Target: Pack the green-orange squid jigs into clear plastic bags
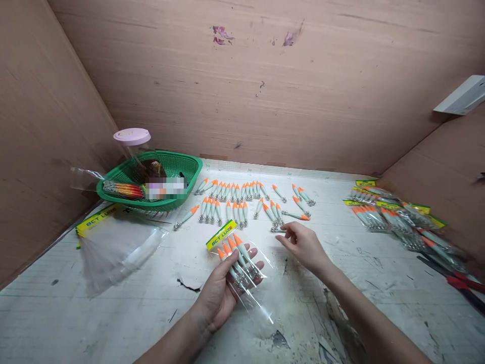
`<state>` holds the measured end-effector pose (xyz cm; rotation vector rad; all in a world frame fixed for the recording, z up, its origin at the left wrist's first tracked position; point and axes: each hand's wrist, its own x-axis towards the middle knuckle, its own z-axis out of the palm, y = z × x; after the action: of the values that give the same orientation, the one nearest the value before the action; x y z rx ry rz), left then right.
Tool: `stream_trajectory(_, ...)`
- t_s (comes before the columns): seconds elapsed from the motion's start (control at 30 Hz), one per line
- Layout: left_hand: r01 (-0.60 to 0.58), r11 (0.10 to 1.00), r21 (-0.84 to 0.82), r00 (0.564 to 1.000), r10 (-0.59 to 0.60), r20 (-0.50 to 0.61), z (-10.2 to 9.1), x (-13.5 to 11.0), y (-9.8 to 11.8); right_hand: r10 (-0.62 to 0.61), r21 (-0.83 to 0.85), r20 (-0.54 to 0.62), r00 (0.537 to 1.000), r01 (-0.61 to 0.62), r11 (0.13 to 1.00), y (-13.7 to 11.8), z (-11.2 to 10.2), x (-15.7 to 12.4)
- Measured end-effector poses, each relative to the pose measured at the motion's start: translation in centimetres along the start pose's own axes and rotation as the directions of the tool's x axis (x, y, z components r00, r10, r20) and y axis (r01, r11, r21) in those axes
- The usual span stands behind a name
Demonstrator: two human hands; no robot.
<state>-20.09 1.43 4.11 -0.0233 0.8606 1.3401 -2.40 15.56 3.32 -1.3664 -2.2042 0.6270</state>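
My left hand point(223, 288) is closed around a clear plastic bag point(261, 306) with a yellow-green header card point(222, 235) reading "BCT LURE". Inside it lie several squid lures point(239, 253), pale green with orange heads and metal hook crowns. My right hand point(305, 247) is at the near side of the laid-out lures, its thumb and fingers curled at a squid lure point(279, 229). That lure's hook end points left, and the hand hides its other end. Two rough rows of loose lures point(235, 192) stretch across the table beyond both hands.
A green basket point(182, 202) at the left holds a pink-lidded jar point(132, 136) and packed orange-red lures point(123, 189). Flat header-card bags point(117, 253) lie before it. Filled lure packs point(390, 215) are piled at right, near red-and-black-handled pliers point(460, 285). Wooden panels point(242, 101) enclose the table.
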Motion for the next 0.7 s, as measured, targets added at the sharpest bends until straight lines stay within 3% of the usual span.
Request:
stream_trajectory(0.17, -0.017, 1.000, 0.007, 1.000, 0.018, -0.024, 0.2, 0.0, 0.5, 0.011, -0.279, -0.074, 0.997, -0.031, 0.960, -2.7, 3.1, 0.7)
stream_trajectory(0.33, -0.021, 1.000, 0.004, 0.999, 0.021, -0.035, 0.2, 0.0, 0.7, -0.034, -0.352, -0.115, 0.993, -0.009, 0.936, -1.9, 3.0, -1.7)
stream_trajectory(0.47, -0.027, 1.000, 0.008, 0.998, 0.028, -0.052, 0.2, -0.1, 0.5, -0.126, -0.292, -0.108, 0.986, 0.090, 0.952, -1.4, -0.5, -5.2)
stream_trajectory(0.57, -0.027, 1.000, 0.007, 0.998, 0.028, -0.051, 0.3, -0.1, 0.5, -0.270, -0.068, -0.027, 0.962, 0.268, 0.961, -2.5, -5.1, -8.0)
stream_trajectory(0.63, -0.026, 1.000, 0.009, 0.998, 0.027, -0.055, 0.3, -0.1, 0.5, -0.432, 0.142, 0.103, 0.896, 0.416, 0.898, -3.8, -7.7, -9.5)
stream_trajectory(0.7, -0.023, 1.000, 0.017, 0.998, 0.024, -0.061, 0.2, -0.1, 0.4, -0.544, 0.272, 0.227, 0.808, 0.484, 0.832, -5.1, -8.7, -10.4)
